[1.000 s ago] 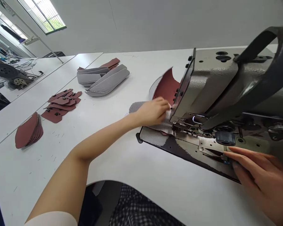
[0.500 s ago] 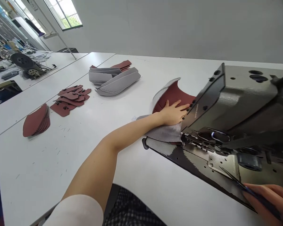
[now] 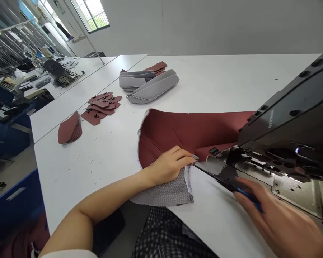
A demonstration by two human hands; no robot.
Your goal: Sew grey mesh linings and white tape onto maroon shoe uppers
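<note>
My left hand (image 3: 168, 165) pinches the edge of a large dark red fabric piece (image 3: 188, 130) backed with grey mesh (image 3: 168, 191), which lies spread on the white table (image 3: 218, 82) left of the sewing machine (image 3: 293, 132). The mesh end hangs over the table's front cutout. My right hand (image 3: 274, 218) rests at the front of the machine bed, fingers closed around a small blue-handled tool (image 3: 249, 197) whose tip points toward the fabric. A small black buckle (image 3: 214, 151) sits on the red piece near the needle area.
Stacked grey padded pieces (image 3: 148, 86) lie at the back of the table. Small dark red tabs (image 3: 101, 105) and a fanned pile of red oval pieces (image 3: 69, 129) lie to the left. Thread scraps dot the table. Another table with a machine (image 3: 57, 70) stands far left.
The red and mesh piece has been pulled out from under the machine toward me and to the left, now spread flat. My right hand moved left along the machine bed with the blue tool.
</note>
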